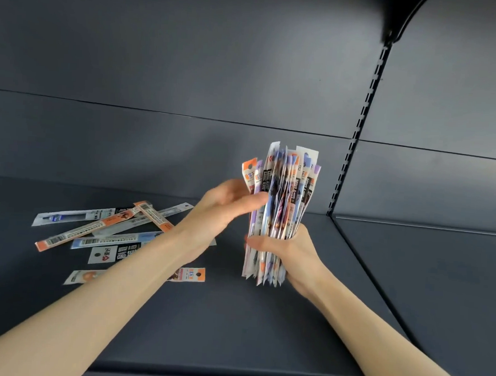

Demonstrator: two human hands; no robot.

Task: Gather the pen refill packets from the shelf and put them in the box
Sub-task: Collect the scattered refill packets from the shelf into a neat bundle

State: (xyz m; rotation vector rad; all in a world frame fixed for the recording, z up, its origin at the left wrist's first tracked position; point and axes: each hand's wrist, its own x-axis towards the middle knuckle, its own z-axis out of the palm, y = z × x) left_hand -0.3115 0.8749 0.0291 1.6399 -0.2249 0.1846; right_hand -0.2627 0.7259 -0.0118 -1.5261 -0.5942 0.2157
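Dark-grey shelf (pixel 232 332) carries loose packets (pixel 108 228) left of the upright bundle (pixel 281 190), lying flat and crosswise; right hand (pixel 292 248) grips the bundle's lower part, left hand (pixel 225 201), nearer the strays, pinches its top.

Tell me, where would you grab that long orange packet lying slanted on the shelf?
The orange packet lies flat across the other loose packets, its lower-left end jutting onto the bare shelf. Probably pinch that free end from the left, thumb on top, fingers sliding beneath.
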